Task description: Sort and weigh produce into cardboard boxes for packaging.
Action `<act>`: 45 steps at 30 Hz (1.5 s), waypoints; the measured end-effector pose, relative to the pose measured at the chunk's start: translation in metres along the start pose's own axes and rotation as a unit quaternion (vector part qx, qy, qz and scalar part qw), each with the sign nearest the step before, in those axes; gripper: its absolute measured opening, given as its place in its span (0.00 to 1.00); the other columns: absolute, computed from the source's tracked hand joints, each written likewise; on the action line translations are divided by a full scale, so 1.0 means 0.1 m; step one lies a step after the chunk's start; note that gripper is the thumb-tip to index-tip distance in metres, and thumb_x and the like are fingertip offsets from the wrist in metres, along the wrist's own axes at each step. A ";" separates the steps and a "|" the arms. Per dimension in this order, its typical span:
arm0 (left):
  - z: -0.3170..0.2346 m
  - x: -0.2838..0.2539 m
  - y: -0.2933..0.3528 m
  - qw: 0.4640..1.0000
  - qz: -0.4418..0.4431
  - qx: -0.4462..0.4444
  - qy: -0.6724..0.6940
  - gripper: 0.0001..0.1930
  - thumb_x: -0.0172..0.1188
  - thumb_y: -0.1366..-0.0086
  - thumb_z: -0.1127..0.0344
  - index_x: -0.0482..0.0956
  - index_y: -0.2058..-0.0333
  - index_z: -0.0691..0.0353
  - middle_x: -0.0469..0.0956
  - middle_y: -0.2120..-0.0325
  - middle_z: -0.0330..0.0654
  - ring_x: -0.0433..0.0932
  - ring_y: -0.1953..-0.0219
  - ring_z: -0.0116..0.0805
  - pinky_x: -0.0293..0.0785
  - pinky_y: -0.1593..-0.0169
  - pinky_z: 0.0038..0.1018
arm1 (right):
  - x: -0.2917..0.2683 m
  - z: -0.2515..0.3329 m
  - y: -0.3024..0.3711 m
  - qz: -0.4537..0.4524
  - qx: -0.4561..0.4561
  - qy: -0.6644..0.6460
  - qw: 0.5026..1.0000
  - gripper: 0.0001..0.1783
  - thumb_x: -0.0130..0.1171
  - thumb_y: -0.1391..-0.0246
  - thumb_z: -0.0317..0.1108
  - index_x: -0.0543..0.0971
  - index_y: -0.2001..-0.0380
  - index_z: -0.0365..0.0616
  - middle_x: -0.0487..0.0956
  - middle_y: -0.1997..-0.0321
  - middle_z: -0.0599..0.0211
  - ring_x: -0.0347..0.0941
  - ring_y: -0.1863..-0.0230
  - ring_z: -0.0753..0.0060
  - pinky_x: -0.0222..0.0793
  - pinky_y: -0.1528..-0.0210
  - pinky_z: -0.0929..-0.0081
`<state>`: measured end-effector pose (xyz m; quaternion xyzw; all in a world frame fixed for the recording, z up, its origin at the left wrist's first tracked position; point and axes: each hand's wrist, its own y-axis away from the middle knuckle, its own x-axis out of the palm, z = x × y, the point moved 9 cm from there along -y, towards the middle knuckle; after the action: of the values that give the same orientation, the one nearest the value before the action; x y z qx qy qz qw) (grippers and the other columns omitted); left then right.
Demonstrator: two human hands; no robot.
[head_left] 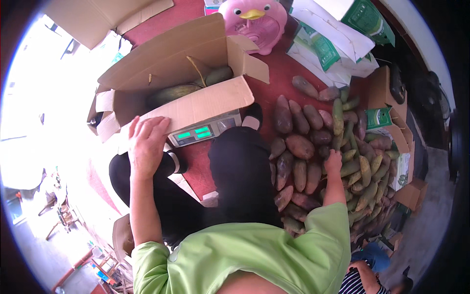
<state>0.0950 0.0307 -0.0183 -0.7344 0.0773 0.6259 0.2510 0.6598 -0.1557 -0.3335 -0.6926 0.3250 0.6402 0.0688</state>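
My left hand (147, 139) lies with its fingers stretched over the left end of the front flap (208, 105) of an open brown carton (161, 59). Inside that carton, partly hidden by the flap, are large long green fruits (174, 93) with pale stems. The carton stands on a scale (205, 130) with a lit green display. To the right, my right hand (334, 160) reaches into a pile of fruits, its fingers closed at the lower end of a long green fruit (338, 117). Purplish-brown oblong fruits (299, 146) lie left of this hand, and curved green ones (364, 171) to its right.
A pink duck-faced plastic item (254, 22) stands beyond the carton. White-and-green boxes (333, 41) lie at the far right. Another open carton (391, 115) borders the pile. Someone in a striped top (362, 279) is at the lower right. My black-clad knees flank the scale.
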 end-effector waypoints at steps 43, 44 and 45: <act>0.27 -0.26 0.14 0.992 -0.093 0.001 0.088 0.14 0.63 0.47 0.64 0.80 0.60 0.57 0.76 0.67 0.39 0.74 0.61 0.40 0.65 0.49 0.38 | -3.69 3.34 0.55 -0.181 -0.327 -0.613 0.696 0.22 0.63 0.51 0.34 0.74 0.54 0.34 0.78 0.58 0.60 0.73 0.58 0.75 0.70 0.55 0.76; 0.28 -0.27 0.16 0.991 -0.098 -0.002 0.087 0.14 0.64 0.47 0.63 0.80 0.60 0.57 0.76 0.67 0.39 0.74 0.61 0.40 0.65 0.49 0.37 | -3.47 3.22 0.48 -0.160 -0.313 -0.644 0.680 0.22 0.62 0.50 0.37 0.75 0.54 0.33 0.78 0.56 0.57 0.74 0.55 0.71 0.69 0.53 0.74; 0.32 -0.29 0.20 0.991 -0.104 -0.010 0.083 0.15 0.64 0.48 0.63 0.80 0.60 0.57 0.77 0.66 0.39 0.74 0.61 0.39 0.66 0.49 0.36 | -3.20 3.09 0.52 -0.069 -0.205 -0.656 0.723 0.21 0.61 0.50 0.35 0.75 0.54 0.34 0.78 0.55 0.56 0.74 0.53 0.67 0.68 0.51 0.73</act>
<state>0.0530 0.0228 0.0010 -0.7905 0.0154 0.5338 0.3000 0.3819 0.0780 -0.0714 -0.1177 0.0108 0.9791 0.1656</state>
